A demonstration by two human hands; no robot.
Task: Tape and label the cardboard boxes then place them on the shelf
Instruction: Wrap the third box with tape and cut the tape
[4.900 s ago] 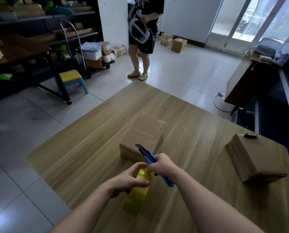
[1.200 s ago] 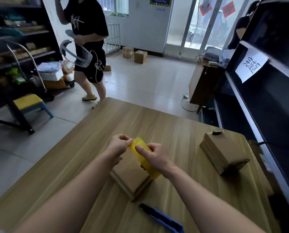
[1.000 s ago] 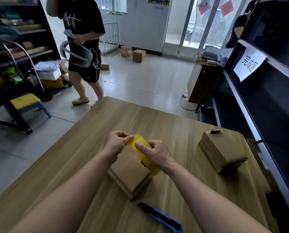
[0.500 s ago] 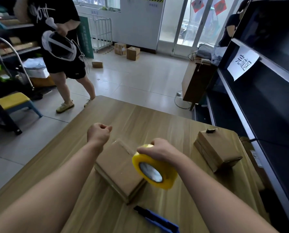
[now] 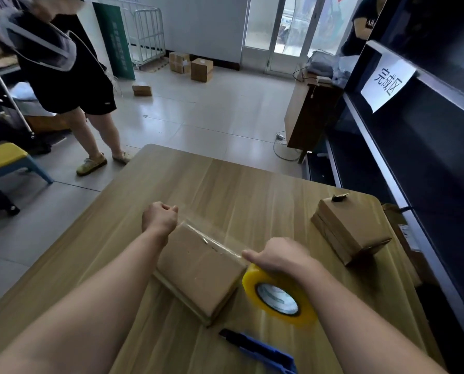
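So, nearest me the blue cutter (image 5: pixel 260 349) lies unused on the table (image 5: pixel 225 184). My right hand (image 5: pixel 279 259) curls over the yellow tape roll (image 5: pixel 278 298), just beside the box (image 5: pixel 201 268) in front of me. My left hand (image 5: pixel 159 218) pinches the free end past its far corner, with the clear strip (image 5: pixel 212 242) stretched across the top. I cannot tell if it is stuck down. I judge taping barely begun: no label shows, and the second box (image 5: pixel 349 230) sits near the shelf (image 5: pixel 428 157).
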